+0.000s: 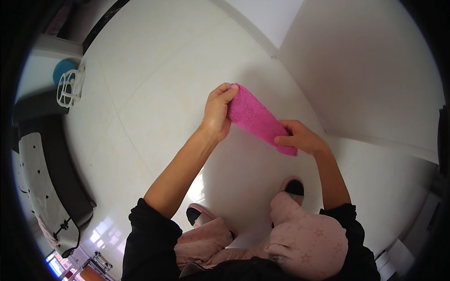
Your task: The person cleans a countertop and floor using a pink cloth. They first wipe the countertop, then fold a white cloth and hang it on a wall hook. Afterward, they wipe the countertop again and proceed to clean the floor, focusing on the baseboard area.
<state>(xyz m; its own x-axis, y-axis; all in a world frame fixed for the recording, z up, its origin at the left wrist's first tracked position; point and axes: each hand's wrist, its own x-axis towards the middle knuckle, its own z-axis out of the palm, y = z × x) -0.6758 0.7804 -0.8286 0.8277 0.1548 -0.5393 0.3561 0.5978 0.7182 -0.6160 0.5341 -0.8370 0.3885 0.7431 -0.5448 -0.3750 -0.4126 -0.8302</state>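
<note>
A fluffy pink cloth [255, 117], folded into a long strip, is stretched between my two hands above the pale tiled floor. My left hand [219, 107] grips its upper left end, with the thumb on top near the corner. At the lower right end, my right hand [299, 137] pinches the cloth between thumb and fingers, and a short flap hangs below that thumb. The fingers behind the cloth are partly hidden.
Glossy floor tiles [151, 87] lie below, with my slippered feet near the bottom. A pale wall or panel [362, 70] rises at the right. At the left stand a dark sofa [59, 158] with a patterned cover [44, 182], a white rack [68, 89] and a blue round object [63, 70].
</note>
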